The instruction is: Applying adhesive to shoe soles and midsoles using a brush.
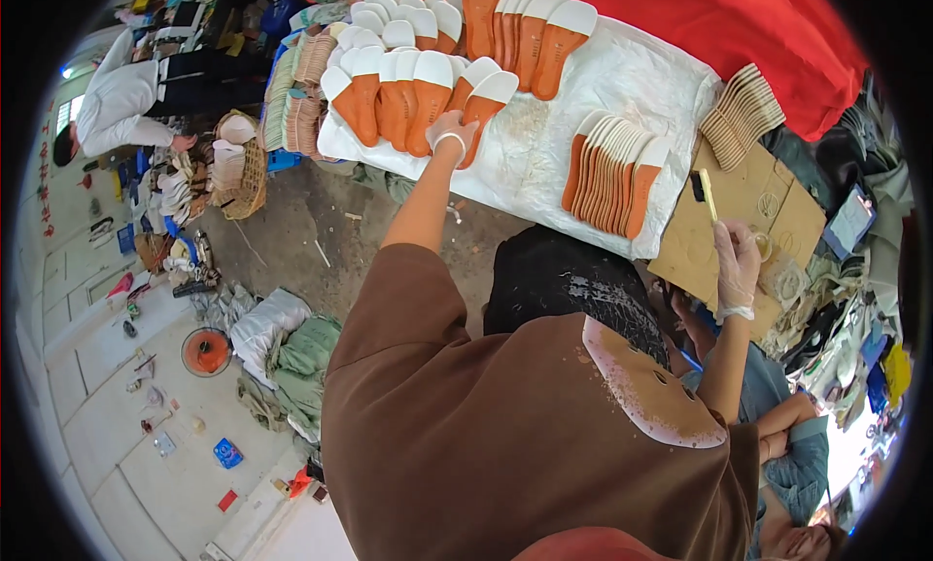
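My left hand [451, 133], in a thin clear glove, closes on the side of an orange-brown insole [487, 106] with a white toe end. This insole lies at the near edge of the white-covered table [525, 167], beside a fanned row of similar insoles [397, 99]. My gloved right hand [738, 262] is out to the right, gripping the pale yellow handle of a small brush [711, 199]. The brush points up, and its head has black bristles. A neat overlapping stack of insoles [614, 177] sits between my hands, with more insoles [546, 41] farther back.
Right of the table, beige insoles [742, 116] rest by cardboard [695, 235], under a red cloth [777, 36]. A wicker basket [255, 177] and stacked pieces [311, 60] are at left. One person [121, 99] bends at far left; another [792, 464] is at lower right.
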`<action>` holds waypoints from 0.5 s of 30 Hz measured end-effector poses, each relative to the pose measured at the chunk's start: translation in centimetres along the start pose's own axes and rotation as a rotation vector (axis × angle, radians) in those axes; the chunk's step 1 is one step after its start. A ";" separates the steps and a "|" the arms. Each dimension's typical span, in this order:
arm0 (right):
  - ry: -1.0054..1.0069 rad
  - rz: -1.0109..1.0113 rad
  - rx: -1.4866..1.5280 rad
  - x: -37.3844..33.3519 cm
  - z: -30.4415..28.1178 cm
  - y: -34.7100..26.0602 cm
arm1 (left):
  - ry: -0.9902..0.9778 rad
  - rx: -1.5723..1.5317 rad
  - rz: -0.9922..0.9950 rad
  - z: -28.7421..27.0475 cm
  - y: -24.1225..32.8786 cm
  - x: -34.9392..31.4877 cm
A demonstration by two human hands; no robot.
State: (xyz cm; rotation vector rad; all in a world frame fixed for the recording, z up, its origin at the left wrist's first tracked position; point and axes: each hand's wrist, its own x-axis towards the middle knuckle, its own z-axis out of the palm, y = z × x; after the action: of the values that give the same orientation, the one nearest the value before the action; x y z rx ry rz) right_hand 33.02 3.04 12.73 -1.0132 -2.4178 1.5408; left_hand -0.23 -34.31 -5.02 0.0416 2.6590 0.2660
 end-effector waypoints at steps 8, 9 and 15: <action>0.042 0.075 0.036 -0.2 0.2 0.0 | 0.099 0.055 -0.002 1.6 0.9 1.5; 0.058 0.088 0.045 -0.4 -0.1 0.5 | 0.094 0.059 0.009 2.0 0.7 1.6; 0.124 0.137 0.043 -2.1 -1.5 2.4 | 0.133 -0.115 -0.029 2.7 -0.6 2.1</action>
State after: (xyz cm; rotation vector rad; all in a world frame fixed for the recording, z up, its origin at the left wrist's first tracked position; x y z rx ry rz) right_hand 36.43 3.58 11.97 -1.2498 -2.2659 1.5132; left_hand -0.85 -34.25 -8.43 -0.0527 2.7676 0.4256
